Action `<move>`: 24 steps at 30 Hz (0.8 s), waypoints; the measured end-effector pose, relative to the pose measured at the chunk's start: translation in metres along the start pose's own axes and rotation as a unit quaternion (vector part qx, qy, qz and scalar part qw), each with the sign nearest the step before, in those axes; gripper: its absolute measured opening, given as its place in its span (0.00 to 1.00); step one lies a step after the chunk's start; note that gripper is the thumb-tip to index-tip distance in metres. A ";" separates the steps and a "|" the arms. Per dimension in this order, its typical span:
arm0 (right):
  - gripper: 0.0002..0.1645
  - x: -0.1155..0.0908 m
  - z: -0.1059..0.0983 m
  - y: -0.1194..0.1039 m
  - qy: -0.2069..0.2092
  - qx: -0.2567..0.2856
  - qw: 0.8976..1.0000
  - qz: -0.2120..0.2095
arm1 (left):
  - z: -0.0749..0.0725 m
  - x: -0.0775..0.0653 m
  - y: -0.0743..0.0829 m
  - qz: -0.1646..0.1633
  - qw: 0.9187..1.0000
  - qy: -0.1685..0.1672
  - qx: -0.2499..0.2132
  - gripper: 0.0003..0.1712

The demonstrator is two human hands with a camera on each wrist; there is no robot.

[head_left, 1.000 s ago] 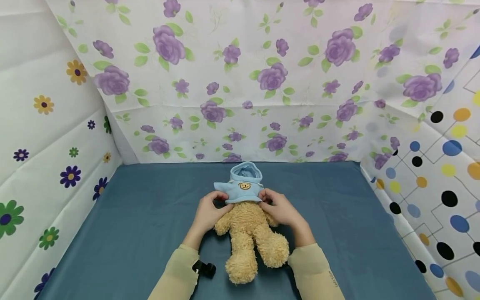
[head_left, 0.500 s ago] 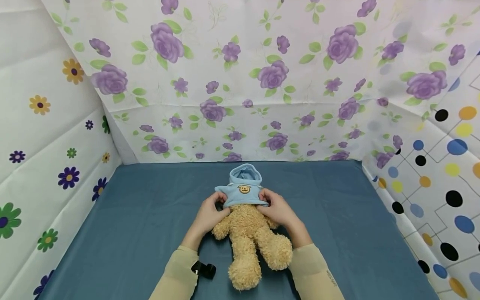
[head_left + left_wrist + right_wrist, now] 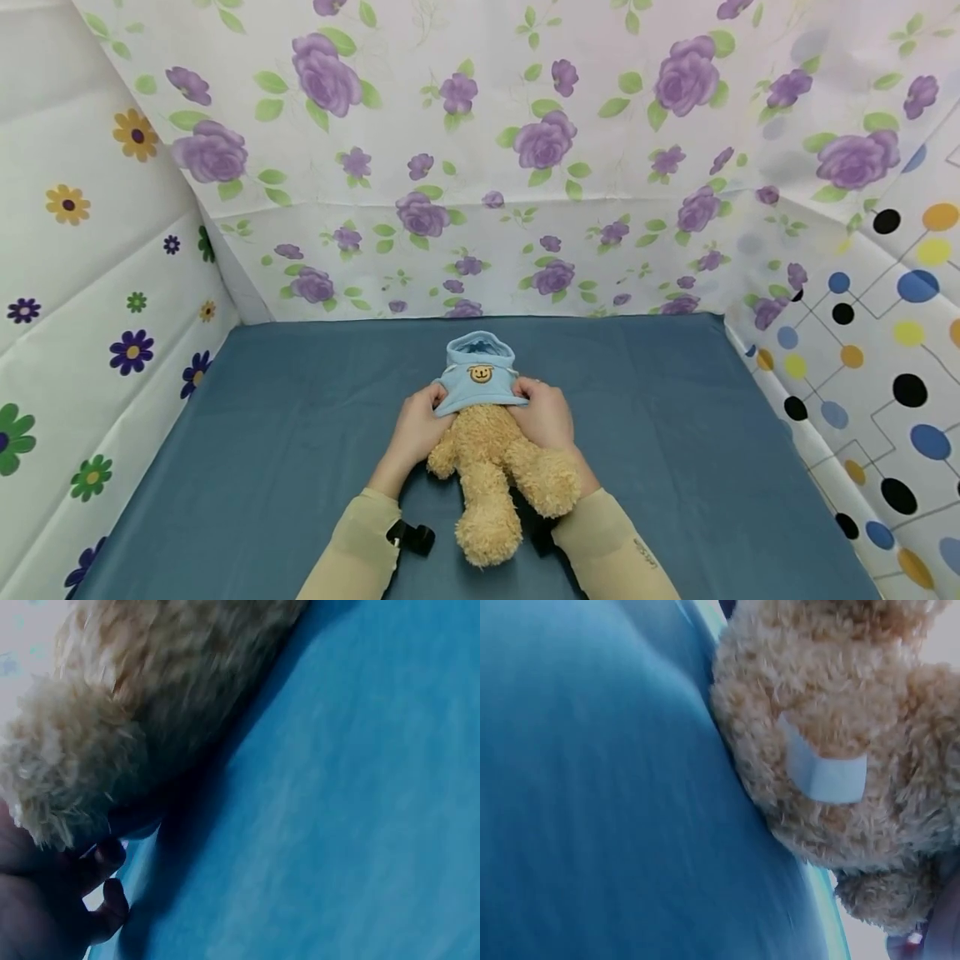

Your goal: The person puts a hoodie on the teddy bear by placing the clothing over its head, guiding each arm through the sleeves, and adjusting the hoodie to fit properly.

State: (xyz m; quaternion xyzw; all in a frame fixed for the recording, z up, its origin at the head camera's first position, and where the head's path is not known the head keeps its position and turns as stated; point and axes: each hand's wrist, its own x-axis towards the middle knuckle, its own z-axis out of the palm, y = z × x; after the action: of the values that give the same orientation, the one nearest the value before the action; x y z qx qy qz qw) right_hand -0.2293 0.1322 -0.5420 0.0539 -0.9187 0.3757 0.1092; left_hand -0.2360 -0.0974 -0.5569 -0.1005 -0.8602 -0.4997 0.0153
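A tan plush teddy bear (image 3: 483, 450) lies on the table, legs toward me. Its head is hidden by a small light-blue shirt (image 3: 459, 388) with a bear-face patch, whose round neck opening faces away from me. My left hand (image 3: 416, 429) pinches the hem at the left side. At the right side my right hand (image 3: 546, 417) grips the hem, with the bear's leg (image 3: 551, 483) across that wrist. In the left wrist view the fur fills the upper left, above the curled fingers (image 3: 109, 859). The right wrist view shows a white tag (image 3: 836, 780) on the fur.
A blue cloth (image 3: 300, 450) covers the table. Behind stands a white sheet with purple flowers (image 3: 543, 142). Patterned sheets wall the left and right sides. A black strap device (image 3: 412, 537) sits at the left wrist.
The shirt part that stuck out at the left has drawn in. My right hand has turned and slid lower, and the bear's right-side leg now overlaps that wrist.
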 end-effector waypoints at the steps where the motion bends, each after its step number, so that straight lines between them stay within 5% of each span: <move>1: 0.32 -0.001 0.000 -0.002 0.010 -0.007 1.000 0.002 | 0.001 0.000 0.001 0.004 1.000 0.006 0.002 0.18; 6: 0.34 -0.004 0.001 -0.006 0.032 -0.053 0.998 -0.002 | 0.001 -0.001 0.002 0.015 1.000 0.015 0.006 0.18; 9: 0.30 -0.005 -0.002 -0.005 0.000 -0.055 0.998 -0.014 | -0.002 -0.001 0.001 0.007 1.000 -0.007 0.010 0.14; 16: 0.14 -0.001 -0.011 -0.003 -0.113 0.070 0.991 0.028 | -0.008 -0.002 0.007 -0.014 0.998 -0.061 -0.016 0.06; 24: 0.31 -0.006 -0.002 -0.015 -0.048 0.028 0.998 0.031 | 0.004 -0.003 0.014 0.007 1.000 -0.022 -0.009 0.28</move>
State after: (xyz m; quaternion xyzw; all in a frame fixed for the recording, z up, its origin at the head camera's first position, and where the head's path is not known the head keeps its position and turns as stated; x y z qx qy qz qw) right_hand -0.2202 0.1231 -0.5321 0.0464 -0.9133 0.4013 0.0514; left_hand -0.2298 -0.0877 -0.5472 -0.1173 -0.8552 -0.5048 -0.0008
